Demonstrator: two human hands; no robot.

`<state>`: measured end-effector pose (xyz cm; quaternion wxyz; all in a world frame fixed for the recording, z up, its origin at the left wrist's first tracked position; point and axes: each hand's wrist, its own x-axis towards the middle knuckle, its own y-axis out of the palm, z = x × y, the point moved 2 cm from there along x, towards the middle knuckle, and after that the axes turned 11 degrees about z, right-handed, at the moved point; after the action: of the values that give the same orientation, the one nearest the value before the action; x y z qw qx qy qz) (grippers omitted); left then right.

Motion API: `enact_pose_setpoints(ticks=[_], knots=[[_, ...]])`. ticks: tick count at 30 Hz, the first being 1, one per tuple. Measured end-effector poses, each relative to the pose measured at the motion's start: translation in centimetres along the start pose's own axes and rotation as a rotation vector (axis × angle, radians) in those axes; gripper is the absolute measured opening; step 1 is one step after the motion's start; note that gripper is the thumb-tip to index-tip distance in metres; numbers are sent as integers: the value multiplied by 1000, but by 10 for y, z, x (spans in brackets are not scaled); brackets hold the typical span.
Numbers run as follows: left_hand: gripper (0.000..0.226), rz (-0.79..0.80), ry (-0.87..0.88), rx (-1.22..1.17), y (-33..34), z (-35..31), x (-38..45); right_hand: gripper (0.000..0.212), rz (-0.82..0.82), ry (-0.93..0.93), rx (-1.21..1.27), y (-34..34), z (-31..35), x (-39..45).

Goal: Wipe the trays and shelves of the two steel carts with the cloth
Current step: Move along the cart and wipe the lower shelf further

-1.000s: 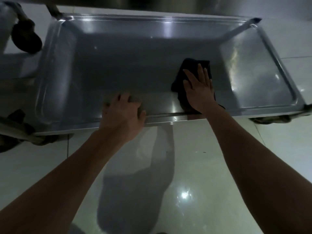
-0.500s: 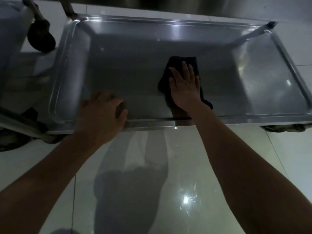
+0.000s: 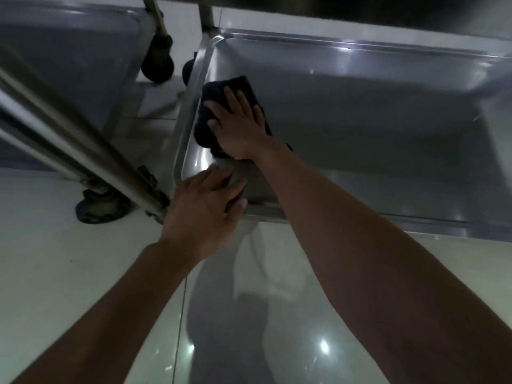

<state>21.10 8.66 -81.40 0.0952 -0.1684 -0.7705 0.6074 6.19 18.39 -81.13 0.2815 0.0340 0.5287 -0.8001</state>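
No closed grip is used on the dark cloth (image 3: 221, 106): it is pressed flat under the right hand (image 3: 238, 126), whose fingers are spread straight over it, at the left end of the bottom tray (image 3: 374, 128) of one steel cart, just beside the tray's left wall. The left hand (image 3: 205, 206) is laid over the tray's near left corner, fingers loosely extended across the rim, apparently so that the cart is steadied; nothing is pinched by it. From the cloth's position against the left wall, the wiping of this low tray is judged to be under way, with the left edge being reached. Whether the wide stretch of tray to the right has been covered cannot be told, since no streaks or dirt are distinguishable in the dim light. An upper shelf is only glimpsed as a dark band at the top edge. A second cart (image 3: 69, 65) is seen to the left, with its tubular frame (image 3: 83, 145) and casters (image 3: 158, 67) on the tiled floor (image 3: 69, 273); nothing shows whether it has been wiped. Much of the task is therefore judged possibly outstanding.
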Motion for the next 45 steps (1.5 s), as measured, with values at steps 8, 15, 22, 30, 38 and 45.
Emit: enact_pose_setpoints(ticks=[8, 15, 22, 30, 38, 45], knots=[[67, 135, -45, 68, -7, -3, -3, 50, 35, -112, -50, -2, 3, 0], [49, 151, -70, 64, -12, -27, -4, 50, -106, 164, -11, -15, -97, -73], [53, 241, 193, 14, 10, -133, -1, 64, -244, 321, -28, 1, -166, -187], [64, 331, 101, 128, 26, -156, -4, 62, -130, 388, -107, 26, -161, -272], [68, 328, 85, 96, 27, -156, 0, 60, -160, 325, -102, -3, -114, -331], [94, 474, 68, 59, 20, -142, -20, 60, 274, 428, -149, 21, -87, -455]])
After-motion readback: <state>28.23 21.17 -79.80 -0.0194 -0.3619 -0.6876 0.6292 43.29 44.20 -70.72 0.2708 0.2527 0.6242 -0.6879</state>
